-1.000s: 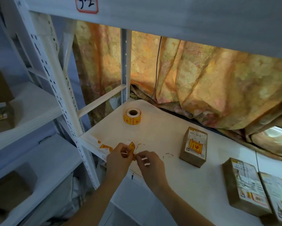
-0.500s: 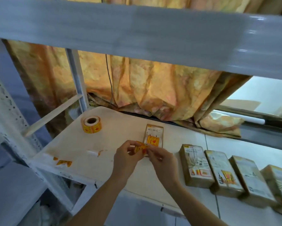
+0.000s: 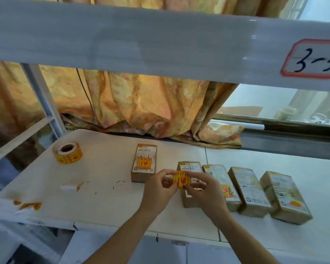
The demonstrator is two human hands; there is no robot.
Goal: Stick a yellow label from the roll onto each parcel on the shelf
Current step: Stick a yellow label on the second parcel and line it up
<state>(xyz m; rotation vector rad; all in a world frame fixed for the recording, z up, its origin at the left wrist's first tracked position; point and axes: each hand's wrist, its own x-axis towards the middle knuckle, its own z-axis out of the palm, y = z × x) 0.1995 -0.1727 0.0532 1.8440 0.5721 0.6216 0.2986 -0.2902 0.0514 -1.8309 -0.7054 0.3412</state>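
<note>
Two hands share one yellow label (image 3: 181,180): the left hand (image 3: 159,189) pinches its left edge between thumb and fingertips, the right hand (image 3: 205,191) pinches the right edge, so the sticker is stretched flat in the air; it hangs right above the nearest parcel in the row (image 3: 190,184), near the shelf's front edge; judging by that, sticking is the step in hand, and it wants one edge laid down first, then smoothing across so no crease forms, keeping clear of the printed address slip; the label is bright yellow with red-orange print, small and squarish; outward now: a lone parcel (image 3: 144,162) toward mid-shelf already wears one; three more parcels (image 3: 267,193) run toward the right edge; the roll (image 3: 67,153) sits near the back-left corner; torn scraps (image 3: 29,205) litter the front-left corner of the shelf (image 3: 107,202).
</note>
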